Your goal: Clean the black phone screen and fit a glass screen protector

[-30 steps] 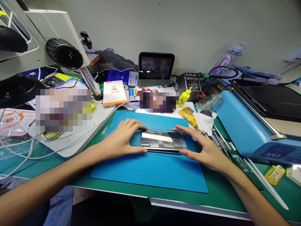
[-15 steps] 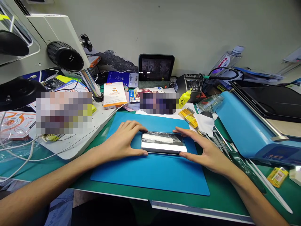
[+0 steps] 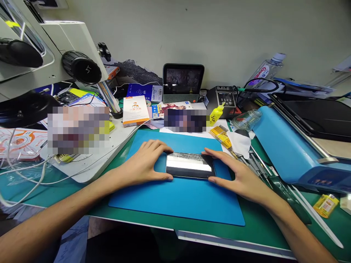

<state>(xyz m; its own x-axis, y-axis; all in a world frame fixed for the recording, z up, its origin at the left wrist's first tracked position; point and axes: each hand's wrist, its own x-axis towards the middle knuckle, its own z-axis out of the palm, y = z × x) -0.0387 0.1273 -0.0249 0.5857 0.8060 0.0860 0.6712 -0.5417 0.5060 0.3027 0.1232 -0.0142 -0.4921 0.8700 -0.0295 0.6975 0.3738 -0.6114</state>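
A smartphone [image 3: 190,166] with a glossy, reflecting screen lies lengthwise above the blue mat [image 3: 175,204]; whether it rests flat or is slightly raised I cannot tell. My left hand [image 3: 149,162] grips its left end, thumb on the near edge and index finger on the far edge. On the opposite end, my right hand [image 3: 233,171] does the same, with its thumb at the near corner and fingertips at the far corner. The middle of the screen is uncovered and mirrors bright bands of light.
A microscope [image 3: 79,65] on a white base stands at left. Behind the mat are a small display [image 3: 183,82], a white-orange box [image 3: 135,111] and a yellow bottle [image 3: 216,115]. At right lie a blue machine [image 3: 287,146], white tweezers [image 3: 315,215] and a yellow container [image 3: 326,205].
The reflection on the phone's screen has shifted, with the bright band higher up, so the phone seems slightly tilted. Both hands keep their hold. The whole view has shifted a little.
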